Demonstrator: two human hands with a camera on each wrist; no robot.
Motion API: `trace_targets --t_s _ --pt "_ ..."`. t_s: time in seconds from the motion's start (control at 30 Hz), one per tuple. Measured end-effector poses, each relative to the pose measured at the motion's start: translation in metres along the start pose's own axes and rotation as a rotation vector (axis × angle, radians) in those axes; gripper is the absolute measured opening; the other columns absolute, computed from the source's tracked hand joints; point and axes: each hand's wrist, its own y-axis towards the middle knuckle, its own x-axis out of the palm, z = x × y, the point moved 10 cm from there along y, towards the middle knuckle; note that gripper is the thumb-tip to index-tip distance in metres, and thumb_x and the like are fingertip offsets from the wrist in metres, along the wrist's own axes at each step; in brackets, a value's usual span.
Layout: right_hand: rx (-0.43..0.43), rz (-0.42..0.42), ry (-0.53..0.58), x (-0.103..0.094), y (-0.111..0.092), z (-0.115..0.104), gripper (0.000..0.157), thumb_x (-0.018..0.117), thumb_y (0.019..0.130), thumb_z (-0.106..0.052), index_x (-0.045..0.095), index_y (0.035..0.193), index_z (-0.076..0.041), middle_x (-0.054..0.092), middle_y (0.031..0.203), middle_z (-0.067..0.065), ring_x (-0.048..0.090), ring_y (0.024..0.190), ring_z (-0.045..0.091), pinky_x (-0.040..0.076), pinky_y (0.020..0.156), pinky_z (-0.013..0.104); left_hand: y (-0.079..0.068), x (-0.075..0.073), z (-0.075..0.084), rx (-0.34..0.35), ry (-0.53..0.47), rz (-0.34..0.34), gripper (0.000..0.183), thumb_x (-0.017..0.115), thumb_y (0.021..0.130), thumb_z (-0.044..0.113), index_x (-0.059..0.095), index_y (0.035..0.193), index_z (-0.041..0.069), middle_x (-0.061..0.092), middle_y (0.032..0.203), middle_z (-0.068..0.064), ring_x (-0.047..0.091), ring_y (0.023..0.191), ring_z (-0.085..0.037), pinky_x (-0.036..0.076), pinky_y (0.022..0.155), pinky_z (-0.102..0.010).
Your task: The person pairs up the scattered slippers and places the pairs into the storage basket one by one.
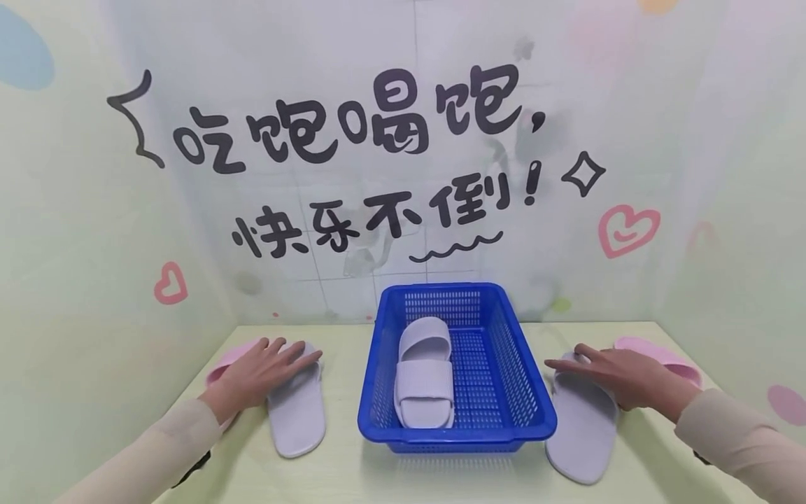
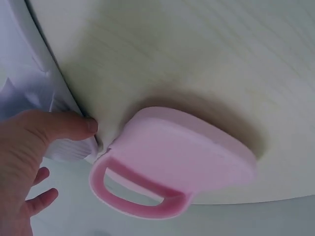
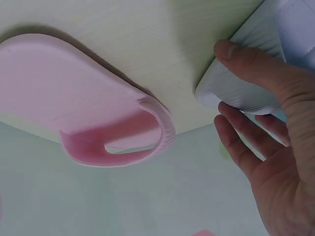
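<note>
My left hand (image 1: 258,371) is over the strap end of a pale lavender slipper (image 1: 297,420), its fingers spread. In the left wrist view, the thumb (image 2: 69,125) lies along that slipper's edge. On the other side, my right hand (image 1: 630,378) reaches across the strap end of a second lavender slipper (image 1: 582,427). The right wrist view shows the thumb (image 3: 246,61) against this slipper's side and loosely bent fingers near its end. A pink slipper (image 2: 172,145) lies beside the left hand, and another pink slipper (image 3: 64,88) beside the right.
Between the hands stands a blue plastic basket (image 1: 538,427) with perforated walls. Pale lavender footwear (image 1: 425,381) lies along its left side; I cannot tell whether it is one slipper or two. Printed walls (image 1: 724,266) enclose the pale table (image 1: 343,350) at the back and sides.
</note>
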Motion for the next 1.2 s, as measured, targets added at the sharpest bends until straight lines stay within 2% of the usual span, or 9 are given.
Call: trace_targets --t_s 0.13,0.23,0.33,0.43,0.63,0.73,0.97,1.07,1.2 --pt "0.008 -0.015 0.005 0.001 0.002 0.000 0.116 0.089 0.031 0.000 0.050 0.135 -0.033 0.053 0.102 0.006 0.036 0.050 0.011 0.032 0.044 0.026 0.004 0.001 -0.001 0.010 -0.020 -0.037 0.093 0.086 0.056 0.012 0.044 0.138 0.018 0.053 0.135 -0.009 0.059 0.100 -0.032 0.050 0.070 -0.044" --pt "-0.004 -0.004 -0.012 0.000 0.003 0.000 0.113 0.091 0.028 -0.005 0.051 0.131 -0.030 0.057 0.108 0.009 0.048 0.054 0.015 0.036 0.043 0.028 0.008 0.001 -0.001 0.025 -0.020 -0.063 0.094 0.089 0.054 0.019 0.044 0.136 0.013 0.052 0.139 -0.007 0.058 0.106 -0.029 0.050 0.073 -0.045" --pt "-0.048 0.027 -0.033 -0.002 0.003 -0.003 0.107 0.094 0.030 -0.018 0.054 0.129 -0.021 0.060 0.123 0.012 0.065 0.081 0.025 0.047 0.052 0.035 0.011 -0.003 -0.003 0.038 -0.034 -0.064 0.096 0.090 0.051 0.026 0.044 0.134 0.011 0.055 0.133 -0.007 0.058 0.107 -0.027 0.050 0.074 -0.045" --pt "-0.098 0.050 -0.059 -0.002 0.003 -0.007 0.107 0.094 0.031 -0.030 0.055 0.129 -0.011 0.060 0.129 0.011 0.063 0.108 0.030 0.053 0.067 0.043 0.014 -0.008 -0.007 0.024 -0.078 -0.049 0.099 0.091 0.046 0.032 0.044 0.131 0.012 0.058 0.122 -0.007 0.059 0.104 -0.026 0.049 0.074 -0.045" --pt "-0.120 0.098 -0.053 -0.008 0.006 -0.009 0.103 0.093 0.026 -0.029 0.055 0.121 -0.017 0.060 0.106 0.001 0.060 0.094 0.021 0.053 0.071 0.043 0.015 -0.012 -0.018 -0.026 -0.147 -0.027 0.105 0.090 0.043 0.047 0.046 0.134 0.016 0.056 0.112 -0.004 0.058 0.098 -0.023 0.048 0.069 -0.040" --pt "-0.104 0.123 -0.058 -0.015 0.005 -0.005 0.096 0.092 0.031 -0.023 0.056 0.119 -0.018 0.060 0.107 0.002 0.060 0.093 0.021 0.054 0.073 0.044 0.013 -0.014 -0.025 -0.056 -0.155 -0.017 0.106 0.090 0.042 0.052 0.047 0.133 0.019 0.055 0.114 -0.004 0.056 0.100 -0.022 0.047 0.068 -0.040" --pt "-0.075 0.130 -0.113 -0.034 -0.001 0.014 0.094 0.087 0.043 -0.006 0.055 0.131 -0.011 0.056 0.136 0.012 0.058 0.119 0.033 0.055 0.079 0.046 0.004 -0.025 -0.049 -0.114 -0.202 0.033 0.102 0.091 0.043 0.024 0.046 0.134 0.018 0.053 0.135 -0.013 0.054 0.119 -0.037 0.051 0.076 -0.053" --pt "-0.054 0.154 -0.127 -0.045 -0.005 0.028 0.096 0.084 0.042 -0.002 0.053 0.132 -0.010 0.055 0.137 0.013 0.057 0.120 0.034 0.054 0.079 0.047 0.001 -0.034 -0.063 -0.159 -0.234 0.065 0.097 0.087 0.048 0.016 0.046 0.136 0.015 0.050 0.142 -0.015 0.049 0.127 -0.039 0.050 0.080 -0.056" --pt "0.020 0.201 -0.088 -0.065 -0.009 0.051 0.100 0.089 0.038 -0.010 0.052 0.132 -0.008 0.058 0.131 0.015 0.057 0.116 0.036 0.053 0.080 0.050 -0.003 -0.046 -0.081 -0.248 -0.331 0.105 0.100 0.088 0.048 0.021 0.045 0.138 0.015 0.051 0.139 -0.012 0.051 0.124 -0.035 0.049 0.082 -0.057"
